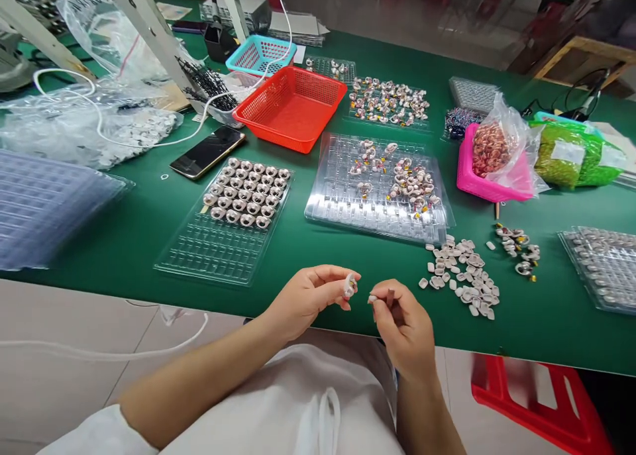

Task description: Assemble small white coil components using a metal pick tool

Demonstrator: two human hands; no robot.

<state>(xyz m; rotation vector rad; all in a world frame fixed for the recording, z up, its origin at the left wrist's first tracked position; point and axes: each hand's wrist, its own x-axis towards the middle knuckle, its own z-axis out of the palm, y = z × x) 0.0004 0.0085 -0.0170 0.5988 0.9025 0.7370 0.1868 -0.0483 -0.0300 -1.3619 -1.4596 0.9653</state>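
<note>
Near the table's front edge, my left hand (pixel 318 295) pinches a small rounded white-and-silver part (pixel 350 285) with coloured bits on it. Just right of it, my right hand (pixel 403 319) holds a small white piece (pixel 372 299) between thumb and fingertip. A short brown stick-like thing (pixel 390 297) also shows between that hand's fingers; its kind is unclear. The two hands are a small gap apart. A pile of small whitish caps (pixel 467 273) lies right of my right hand. Beyond my left hand, a clear tray (pixel 209 246) bears rows of silvery rounded parts (pixel 248 191).
Stacked clear trays (pixel 322 203) carry loose parts with coloured bits. Behind them are a red basket (pixel 293 107) and a blue basket (pixel 261 54). A phone (pixel 209 151) lies left, near a white cable (pixel 102 127). A pink basket (pixel 484 177) holds bagged copper-coloured coils. A red stool (pixel 541 402) stands below.
</note>
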